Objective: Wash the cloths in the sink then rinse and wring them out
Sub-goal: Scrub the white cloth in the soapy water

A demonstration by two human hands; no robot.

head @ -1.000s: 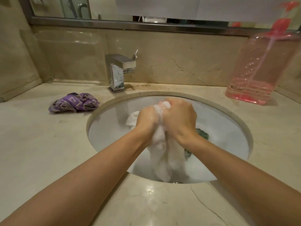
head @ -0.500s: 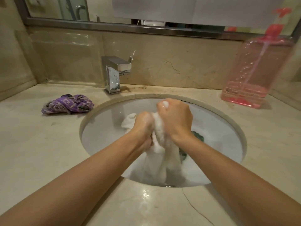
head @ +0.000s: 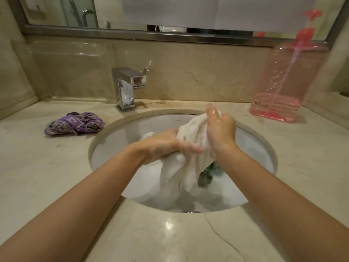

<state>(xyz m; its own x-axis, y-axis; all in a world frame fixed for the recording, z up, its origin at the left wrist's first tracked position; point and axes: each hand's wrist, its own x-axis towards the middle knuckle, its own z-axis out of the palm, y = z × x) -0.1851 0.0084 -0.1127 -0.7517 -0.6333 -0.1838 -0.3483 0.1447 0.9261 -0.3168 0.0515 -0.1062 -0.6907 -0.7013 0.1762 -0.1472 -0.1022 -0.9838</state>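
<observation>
**White cloth mid-scrub over the basin**

Far left of the grip, on the counter: purple cloth (head: 74,124), crumpled, well apart from both hands. Nearer, up-left: faucet (head: 128,87), no water visibly running. At the grip itself: left hand (head: 166,145), soapy, fingers fairly straight, pressed across the white cloth (head: 190,148). Right hand (head: 219,129) above and just right, fingers curled round the bunched top. Long axis near vertical, tail hanging down from the grip into the sink (head: 113,140). Below-right of the grip, partly hidden: green cloth (head: 207,173) in sudsy water, directly under any downward dunk. Far right: pink soap bottle (head: 289,82), clear of the hands. Likely still the washing step; rinsing and wringing not yet done.
</observation>
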